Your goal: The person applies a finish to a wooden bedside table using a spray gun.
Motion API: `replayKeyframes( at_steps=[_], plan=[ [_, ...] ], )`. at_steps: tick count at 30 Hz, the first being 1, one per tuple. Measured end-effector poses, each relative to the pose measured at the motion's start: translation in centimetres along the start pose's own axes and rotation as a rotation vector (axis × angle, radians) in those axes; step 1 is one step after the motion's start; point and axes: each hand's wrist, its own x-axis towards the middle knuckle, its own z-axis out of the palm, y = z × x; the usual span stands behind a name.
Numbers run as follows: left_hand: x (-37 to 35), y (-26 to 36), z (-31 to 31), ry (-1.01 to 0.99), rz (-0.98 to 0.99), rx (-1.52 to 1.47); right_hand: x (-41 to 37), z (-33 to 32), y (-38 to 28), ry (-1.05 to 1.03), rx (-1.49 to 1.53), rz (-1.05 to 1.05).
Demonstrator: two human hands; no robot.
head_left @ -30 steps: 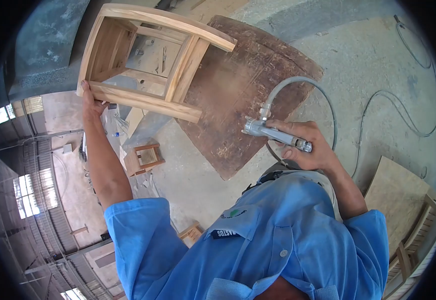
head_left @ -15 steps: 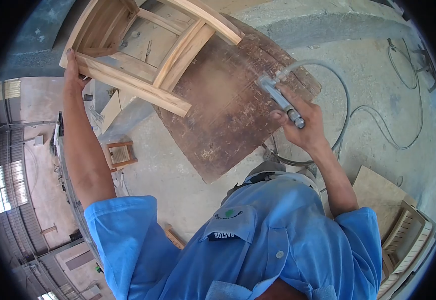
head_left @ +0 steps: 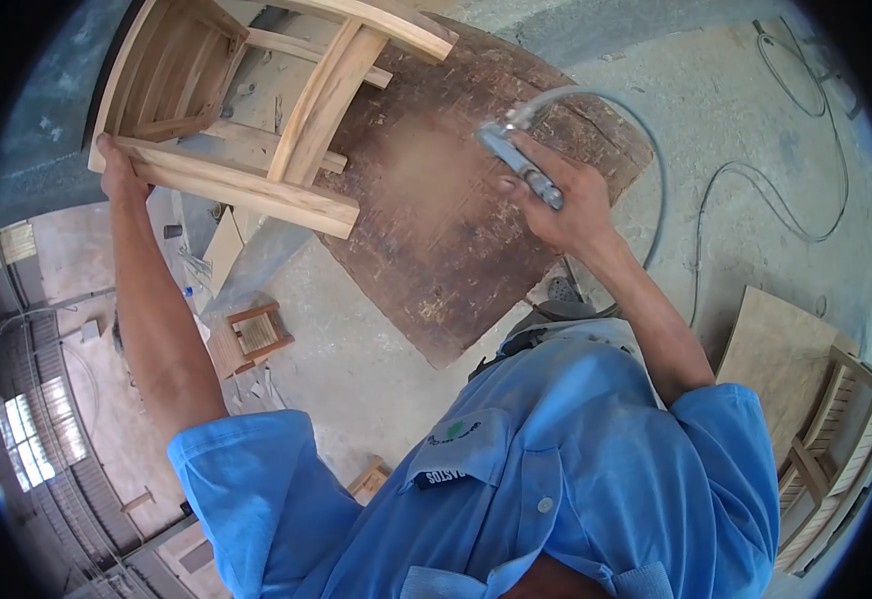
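Observation:
A pale wooden chair frame (head_left: pixel 226 185) is tilted over the left part of a worn brown board (head_left: pixel 426 270). My left hand (head_left: pixel 123 172) grips the frame at its lower left corner, with the thumb on the wood. To the right, over the board, my right hand (head_left: pixel 568 195) is wrapped round a metallic air gun (head_left: pixel 519 165), whose head points up and left. A grey hose (head_left: pixel 662 170) runs from the tool and curves down on the right. The chair and the gun are apart. Some of my left fingers are hidden behind the wood.
A thin cable (head_left: pixel 756 175) loops on the concrete floor at the right. A plywood sheet (head_left: pixel 771 359) and slatted wooden furniture (head_left: pixel 836 449) stand at the lower right. A small wooden piece (head_left: pixel 256 334) lies on the floor left of the board.
The chair frame and my left hand have shifted left and slightly down. My right hand has moved up and left with the air gun. The camera view has also shifted somewhat.

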Motion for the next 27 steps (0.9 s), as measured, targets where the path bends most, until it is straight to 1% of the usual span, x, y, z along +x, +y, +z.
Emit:
replayKeyframes(
  at_steps=[1,4,7,10,13,16,19,22,25,27],
  plan=[
    [-0.2,-0.1,0.5,0.058,0.025,-0.059,0.4,0.9,0.3,-0.015,0.014,0.042],
    [1.9,-1.3,0.6,0.090,0.165,-0.060,3.0,3.7,1.2,-0.053,0.051,0.042],
    [2.4,-1.9,0.6,0.100,0.179,-0.096,5.8,6.4,2.5,-0.158,-0.023,0.174],
    [2.8,-2.0,0.7,0.107,0.175,-0.075,6.9,9.0,5.6,-0.172,0.003,0.181],
    [2.7,-1.8,1.0,0.138,0.163,-0.055,6.6,10.5,7.7,-0.138,-0.023,0.163],
    [2.5,-1.7,1.5,0.136,0.160,-0.057,7.3,10.4,6.7,-0.239,0.041,0.261],
    [1.2,-1.3,2.0,0.157,0.159,-0.029,7.2,12.5,6.1,-0.261,0.206,0.159],
    [1.7,-1.6,2.2,0.162,0.195,-0.019,7.3,14.1,4.9,-0.363,0.226,0.129],
    [0.3,-1.2,2.7,0.167,0.197,0.011,6.9,14.5,5.7,-0.492,0.200,0.200],
    [-0.4,-1.1,3.1,0.155,0.193,0.029,6.2,14.3,7.2,-0.465,0.175,0.199]
  ],
)
